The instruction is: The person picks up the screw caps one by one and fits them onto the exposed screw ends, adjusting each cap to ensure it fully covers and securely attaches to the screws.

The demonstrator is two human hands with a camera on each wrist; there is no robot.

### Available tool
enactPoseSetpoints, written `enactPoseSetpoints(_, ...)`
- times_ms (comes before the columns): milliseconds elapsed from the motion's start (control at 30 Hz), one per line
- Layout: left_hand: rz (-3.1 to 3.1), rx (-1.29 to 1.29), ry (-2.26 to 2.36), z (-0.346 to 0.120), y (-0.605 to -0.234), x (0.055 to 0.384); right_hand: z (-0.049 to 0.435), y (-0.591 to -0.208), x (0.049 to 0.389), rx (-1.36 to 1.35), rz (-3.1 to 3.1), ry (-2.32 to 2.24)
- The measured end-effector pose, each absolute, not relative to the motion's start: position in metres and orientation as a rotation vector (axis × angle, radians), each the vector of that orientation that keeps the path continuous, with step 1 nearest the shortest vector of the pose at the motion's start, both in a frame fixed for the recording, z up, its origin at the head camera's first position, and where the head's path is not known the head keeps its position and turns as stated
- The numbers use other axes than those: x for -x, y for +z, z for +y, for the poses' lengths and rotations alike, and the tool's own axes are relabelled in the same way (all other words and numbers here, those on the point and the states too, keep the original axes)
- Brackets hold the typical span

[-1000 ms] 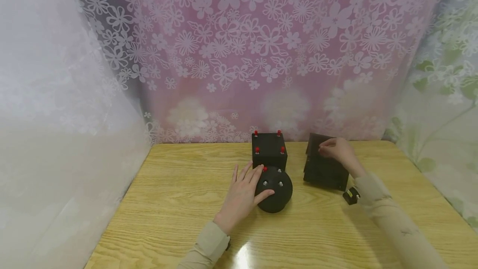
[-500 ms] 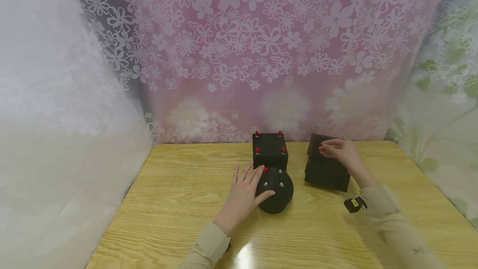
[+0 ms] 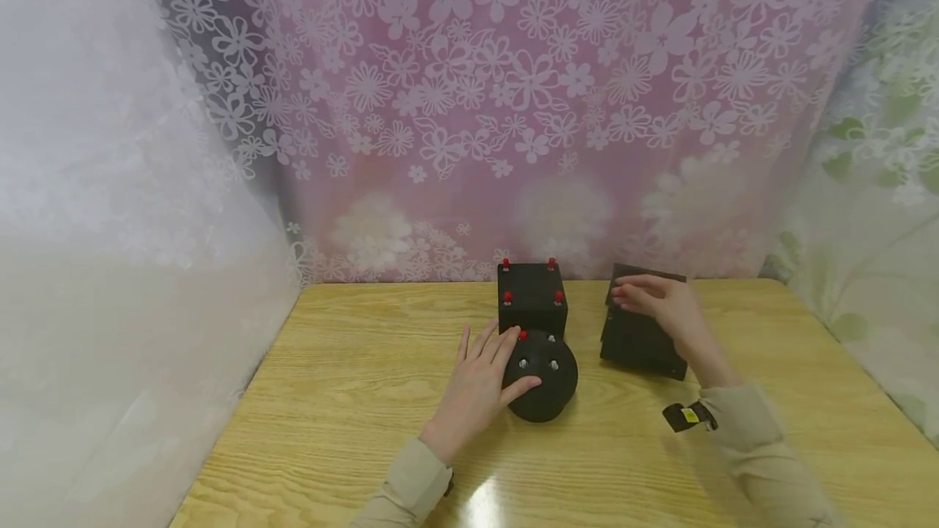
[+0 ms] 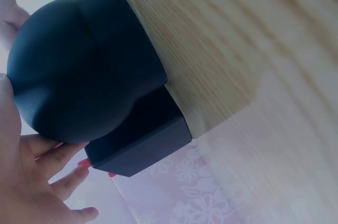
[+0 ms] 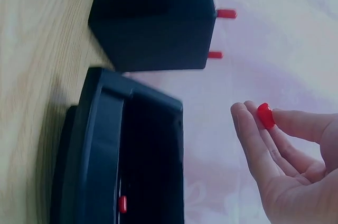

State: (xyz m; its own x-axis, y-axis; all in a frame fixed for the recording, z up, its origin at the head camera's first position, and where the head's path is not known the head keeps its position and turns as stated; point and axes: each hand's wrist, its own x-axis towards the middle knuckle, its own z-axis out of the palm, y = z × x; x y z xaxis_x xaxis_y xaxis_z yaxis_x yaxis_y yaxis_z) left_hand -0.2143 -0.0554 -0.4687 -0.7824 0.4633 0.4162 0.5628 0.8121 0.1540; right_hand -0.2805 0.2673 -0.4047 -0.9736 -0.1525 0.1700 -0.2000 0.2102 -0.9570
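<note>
Resting against the 9 o'clock side of a round black piece (image 3: 541, 398), the left hand (image 3: 473, 393) has its fingers spread straight, its thumb lying on the top face, and grips nothing. The round piece stands on the wooden table (image 3: 367, 365), showing 3 metal studs (image 3: 554, 365) and 1 seated red cap (image 3: 523, 335) at 11 o'clock, just beside the fingertips. At 12 o'clock from it stands a black box (image 3: 532, 316) topped by 4 red-tipped posts (image 3: 508, 297). At 2 o'clock lies a black tray (image 3: 638, 345); the right wrist view shows a red bit (image 5: 122, 204) inside. Above the tray, and apart from it, the right hand (image 3: 678, 318) pinches 1 loose red cap (image 5: 265, 115) between thumb and fingertips. At 6 o'clock from that hand sits a black wrist device (image 3: 679, 417).
</note>
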Motion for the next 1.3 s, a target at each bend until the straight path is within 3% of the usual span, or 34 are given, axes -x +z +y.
enactPoseSetpoints(467, -2.638, 0.771, -0.422, -0.055, -0.466, 0.213, 0.238, -0.409, 0.266, -0.407, -2.319, 2.104)
enactPoseSetpoints(1300, -2.641, 0.763, -0.400, -0.055, -0.469, 0.214, 0.201, -0.429, 0.255, -0.491, -2.532, 1.862)
